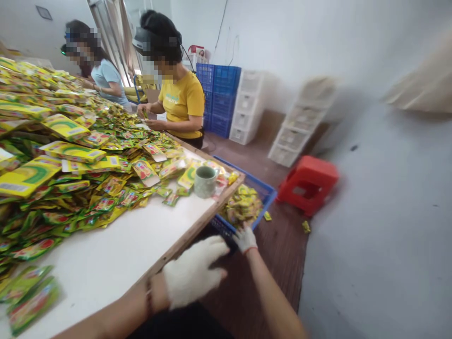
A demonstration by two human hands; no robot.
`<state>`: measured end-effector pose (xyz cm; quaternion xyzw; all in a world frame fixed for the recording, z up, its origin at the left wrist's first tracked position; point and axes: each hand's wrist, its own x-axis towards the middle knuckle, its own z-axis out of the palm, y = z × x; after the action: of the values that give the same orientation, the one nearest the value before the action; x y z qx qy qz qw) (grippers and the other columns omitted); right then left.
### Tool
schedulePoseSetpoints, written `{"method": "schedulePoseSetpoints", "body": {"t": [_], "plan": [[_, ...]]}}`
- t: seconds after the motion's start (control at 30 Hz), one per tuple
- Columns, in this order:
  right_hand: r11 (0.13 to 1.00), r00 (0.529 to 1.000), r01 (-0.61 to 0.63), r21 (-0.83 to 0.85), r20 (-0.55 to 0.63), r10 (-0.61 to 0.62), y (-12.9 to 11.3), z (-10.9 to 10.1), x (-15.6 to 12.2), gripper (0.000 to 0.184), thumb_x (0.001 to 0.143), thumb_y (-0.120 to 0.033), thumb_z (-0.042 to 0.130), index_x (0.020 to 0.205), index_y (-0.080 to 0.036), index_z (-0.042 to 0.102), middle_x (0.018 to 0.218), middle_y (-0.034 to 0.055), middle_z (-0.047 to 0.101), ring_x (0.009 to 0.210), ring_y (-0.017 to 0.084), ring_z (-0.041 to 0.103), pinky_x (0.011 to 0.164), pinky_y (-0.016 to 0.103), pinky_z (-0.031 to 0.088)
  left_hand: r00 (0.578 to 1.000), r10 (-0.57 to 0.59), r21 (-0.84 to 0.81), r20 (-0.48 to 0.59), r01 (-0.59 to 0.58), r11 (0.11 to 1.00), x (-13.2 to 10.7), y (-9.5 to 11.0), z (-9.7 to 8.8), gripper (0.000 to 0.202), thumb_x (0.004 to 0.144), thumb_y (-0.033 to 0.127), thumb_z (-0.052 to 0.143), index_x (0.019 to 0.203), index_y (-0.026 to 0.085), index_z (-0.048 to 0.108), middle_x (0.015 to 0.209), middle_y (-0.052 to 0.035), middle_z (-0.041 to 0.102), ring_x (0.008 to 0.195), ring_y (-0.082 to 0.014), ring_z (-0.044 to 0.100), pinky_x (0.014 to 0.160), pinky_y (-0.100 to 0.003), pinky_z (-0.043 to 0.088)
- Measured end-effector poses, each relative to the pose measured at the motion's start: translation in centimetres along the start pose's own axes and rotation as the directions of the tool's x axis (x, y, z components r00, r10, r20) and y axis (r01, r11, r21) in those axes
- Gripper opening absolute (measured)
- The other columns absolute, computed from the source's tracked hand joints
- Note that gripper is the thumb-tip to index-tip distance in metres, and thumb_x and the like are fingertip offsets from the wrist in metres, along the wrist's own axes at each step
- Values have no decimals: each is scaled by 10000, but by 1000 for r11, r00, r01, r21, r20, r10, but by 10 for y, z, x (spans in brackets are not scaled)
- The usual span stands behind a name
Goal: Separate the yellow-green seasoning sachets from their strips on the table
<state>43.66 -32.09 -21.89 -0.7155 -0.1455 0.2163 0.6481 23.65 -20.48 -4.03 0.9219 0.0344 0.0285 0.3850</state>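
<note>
One blue basket piled with yellow packets sits right of center frame, beside the tabletop corner. The right hand meets its near rim, the fingers' grip impossible to tell; the left hand hangs with fingers parted, apparently empty. A sharp tilt could spill the load; a bump could topple the mug, contents hidden. Stacked blue crates stand upper center.
</note>
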Motion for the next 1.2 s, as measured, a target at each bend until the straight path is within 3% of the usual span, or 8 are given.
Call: {"method": "schedulePoseSetpoints", "body": {"t": [0.13,0.27,0.53,0.67,0.77,0.9,1.03,1.2], "plan": [[901,918,-367,233,-66,391,58,43,-63,415,839,-581,467,754,-180,529,656,11,584,611,169,606,658,381,501,955,-253,-31,-156,251,967,-77,-35,-17,286,759,354,607,1026,306,696,1095,5,713,1006,-219,656,908,-302,523],[772,827,-525,358,2,562,71,57,-114,356,691,-544,635,680,-215,499,618,15,610,619,214,636,671,416,491,856,-429,-132,-290,408,903,-120,-38,-50,249,804,422,520,807,241,690,765,20,720,720,-175,653,651,-231,525],[751,861,-464,469,438,258,-63,38,-98,316,582,-445,828,752,-228,673,823,29,718,771,208,676,703,336,523,773,-553,-22,-310,576,817,-136,-68,-71,246,824,289,431,733,180,632,743,-11,661,726,-161,586,660,-250,423],[925,792,-275,263,608,62,-139,84,-93,286,700,-457,754,805,-200,687,836,55,702,769,209,668,648,302,518,850,-461,56,-254,489,870,-131,-83,-65,246,807,279,452,846,192,678,881,-52,700,812,-191,610,729,-281,439],[996,694,92,18,715,-77,-167,149,-88,296,811,-450,625,909,-177,680,892,72,696,829,207,649,699,310,521,878,-426,-29,-216,431,902,-133,-95,-68,248,797,274,465,877,195,686,891,-42,711,786,-174,614,712,-265,450],[711,621,627,-318,755,-210,-182,246,-72,328,852,-301,462,1097,-178,642,1036,80,689,889,206,646,732,322,531,891,-399,-110,-215,384,917,-138,-110,-71,256,782,271,486,935,196,678,928,-26,716,795,-160,616,711,-244,468],[564,598,739,-369,745,-296,-189,323,-56,501,686,-178,592,1187,-181,602,1244,122,590,1209,275,489,1032,408,367,886,-399,-106,-235,385,917,-144,-114,-66,264,769,284,500,961,227,671,926,-22,713,786,-175,616,670,-255,465],[465,622,756,-460,726,-294,-181,366,-65,473,619,-130,616,1090,-172,633,1071,148,643,1085,336,557,963,485,384,902,-344,31,-260,364,931,-149,-107,-63,228,777,278,490,933,254,654,935,-13,699,770,-183,602,623,-258,432]]}}
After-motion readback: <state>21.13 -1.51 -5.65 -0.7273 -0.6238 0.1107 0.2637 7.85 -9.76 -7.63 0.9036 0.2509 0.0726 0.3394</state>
